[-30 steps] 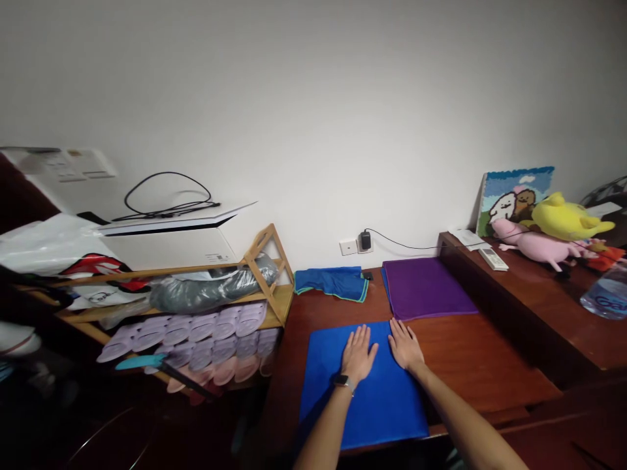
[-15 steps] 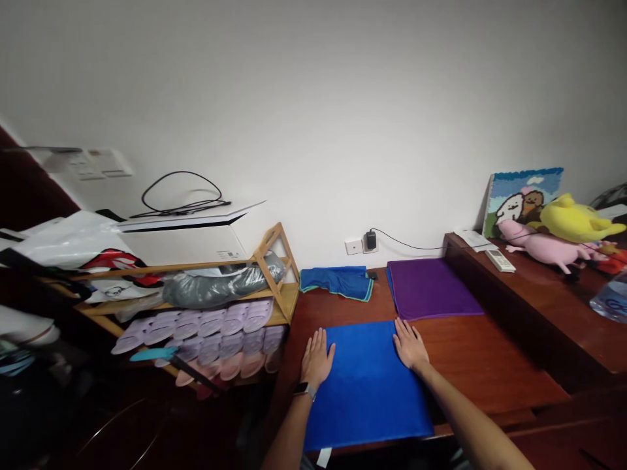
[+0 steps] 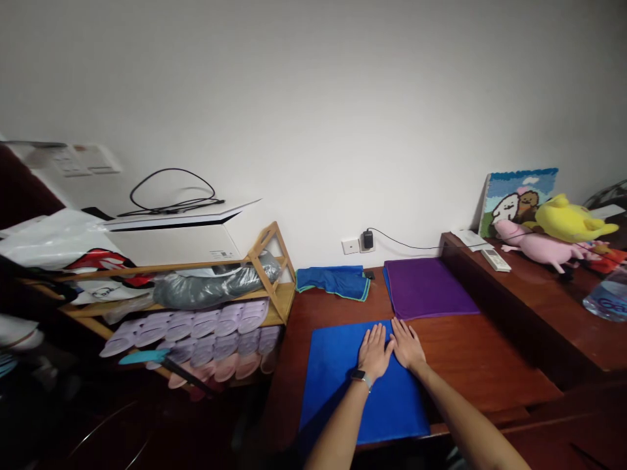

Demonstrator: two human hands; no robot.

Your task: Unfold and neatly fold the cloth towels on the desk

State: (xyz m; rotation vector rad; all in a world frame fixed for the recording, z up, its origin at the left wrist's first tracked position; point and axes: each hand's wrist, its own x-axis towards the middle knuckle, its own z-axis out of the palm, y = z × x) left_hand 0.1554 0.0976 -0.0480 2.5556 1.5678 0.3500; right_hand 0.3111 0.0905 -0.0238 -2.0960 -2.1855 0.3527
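A bright blue cloth (image 3: 333, 365) lies spread flat on the brown wooden table (image 3: 455, 356), close to its front edge. My left hand (image 3: 375, 350), with a watch on the wrist, rests palm down on the cloth right of its middle, fingers stretched out. Beside it, my right hand (image 3: 407, 344) lies flat at the cloth's far right corner and edge. The two thumbs are close together. Behind the cloth are a folded purple cloth (image 3: 431, 287) and a crumpled blue cloth (image 3: 333, 281) with a green edge.
A wooden rack (image 3: 277, 294) at the left carries slippers (image 3: 215, 321), bagged items and a white box-shaped device (image 3: 171, 241). On the raised surface at right are plush toys (image 3: 533, 245), a remote (image 3: 496, 260) and a water bottle (image 3: 607, 297). A black plug (image 3: 368, 239) sits in the wall socket.
My left hand has moved right across the blue cloth, from its left edge to beside my right hand. My right hand stays at the far right corner. The view has shifted slightly.
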